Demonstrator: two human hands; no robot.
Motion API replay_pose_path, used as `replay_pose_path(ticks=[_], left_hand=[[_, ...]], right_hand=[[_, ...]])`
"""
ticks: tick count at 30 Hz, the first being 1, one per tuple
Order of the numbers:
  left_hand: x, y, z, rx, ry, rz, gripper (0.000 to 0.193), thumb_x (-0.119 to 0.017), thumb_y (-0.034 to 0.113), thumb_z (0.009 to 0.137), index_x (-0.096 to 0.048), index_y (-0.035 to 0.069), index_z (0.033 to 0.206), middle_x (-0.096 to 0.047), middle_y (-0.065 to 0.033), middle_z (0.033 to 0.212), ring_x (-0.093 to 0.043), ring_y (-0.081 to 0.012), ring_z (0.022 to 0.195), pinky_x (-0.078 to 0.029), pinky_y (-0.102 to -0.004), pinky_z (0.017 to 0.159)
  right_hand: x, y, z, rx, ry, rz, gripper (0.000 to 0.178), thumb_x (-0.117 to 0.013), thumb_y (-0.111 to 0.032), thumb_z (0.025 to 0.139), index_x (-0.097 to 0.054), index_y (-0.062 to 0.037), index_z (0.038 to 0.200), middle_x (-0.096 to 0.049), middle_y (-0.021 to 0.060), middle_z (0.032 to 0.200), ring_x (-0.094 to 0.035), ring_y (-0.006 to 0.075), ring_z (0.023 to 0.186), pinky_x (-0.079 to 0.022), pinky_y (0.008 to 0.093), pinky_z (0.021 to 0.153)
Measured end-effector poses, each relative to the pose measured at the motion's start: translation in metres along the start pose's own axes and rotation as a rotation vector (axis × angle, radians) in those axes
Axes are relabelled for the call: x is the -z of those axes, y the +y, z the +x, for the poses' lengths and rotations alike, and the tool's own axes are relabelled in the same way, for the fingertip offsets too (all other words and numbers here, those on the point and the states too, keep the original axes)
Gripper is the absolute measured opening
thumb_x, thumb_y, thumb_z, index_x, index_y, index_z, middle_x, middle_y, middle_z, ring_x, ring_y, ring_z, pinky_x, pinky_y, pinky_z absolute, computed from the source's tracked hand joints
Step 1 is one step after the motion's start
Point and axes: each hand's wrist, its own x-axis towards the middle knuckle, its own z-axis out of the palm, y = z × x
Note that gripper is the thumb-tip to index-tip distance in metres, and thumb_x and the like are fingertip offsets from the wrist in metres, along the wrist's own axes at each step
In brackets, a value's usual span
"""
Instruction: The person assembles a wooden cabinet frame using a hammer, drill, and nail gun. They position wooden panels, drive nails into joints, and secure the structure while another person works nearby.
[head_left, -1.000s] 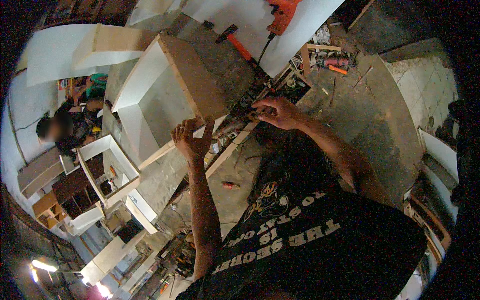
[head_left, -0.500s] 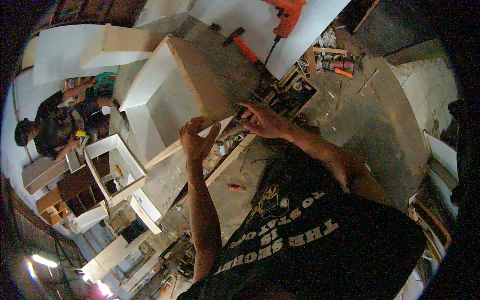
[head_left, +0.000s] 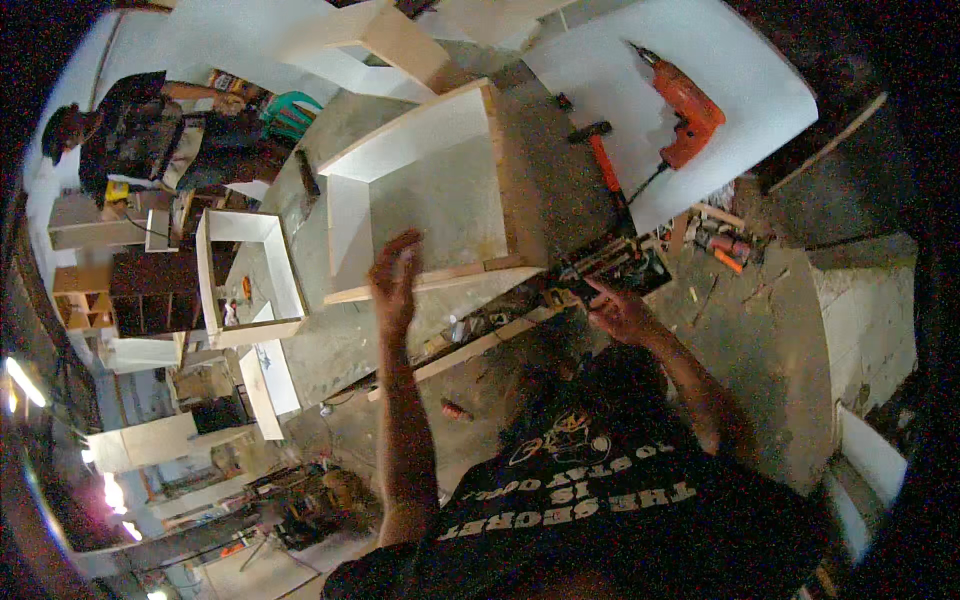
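A rectangular wooden frame (head_left: 506, 190), white on its inner sides, stands on the work table in front of me. My left hand (head_left: 395, 280) is raised at its near side, fingers mostly stretched out and somewhat blurred, holding nothing that I can see. Whether it touches the near board cannot be made out. To the right, my right hand (head_left: 625, 312) is off the frame, index finger stretched out and the others loosely bent, beside an open tray of tools (head_left: 650, 275). Beyond the tray lie a hammer (head_left: 605, 165) with an orange handle and an orange power drill (head_left: 688, 110).
The drill rests on a white board (head_left: 760, 90). At left stands a second white-lined frame (head_left: 290, 268), with a person in dark clothes (head_left: 140, 140) behind it. A further box (head_left: 400, 50) is at the back. Loose tools (head_left: 725, 248) and scraps lie at right.
The view has turned, so the frame and drill appear farther right. My right hand has moved away from the frame's near corner. My left hand is now farther left along the near side.
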Motion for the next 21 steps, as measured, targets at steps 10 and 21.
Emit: replay_pose_path(ticks=[10, 21], left_hand=[[0.312, 0.072, 0.065, -0.519, 0.697, 0.149, 0.025, -0.064, 0.013, 0.096, -0.067, -0.005, 0.115, -0.068, -0.0108, 0.113, -0.062, -0.0175, 0.103, -0.049, -0.0316, 0.093], [0.554, 0.109, 0.152, -0.692, 0.934, 1.001, 0.058, -0.076, 0.035, 0.078, -0.06, 0.001, 0.122, -0.065, -0.0232, 0.113, -0.061, -0.0443, 0.105, -0.05, -0.046, 0.091]], right_hand=[[0.033, -0.027, -0.025, 0.177, 0.586, 0.237, 0.055, -0.063, 0.001, 0.091, -0.05, -0.0077, 0.144, -0.063, 0.0024, 0.11, -0.059, 0.0128, 0.1, -0.051, 0.0273, 0.087], [-0.116, -0.162, 0.007, 0.303, 0.792, -0.254, 0.054, -0.063, -0.004, 0.088, -0.054, -0.0104, 0.141, -0.071, 0.0032, 0.094, -0.059, 0.0102, 0.08, -0.051, 0.0305, 0.08]])
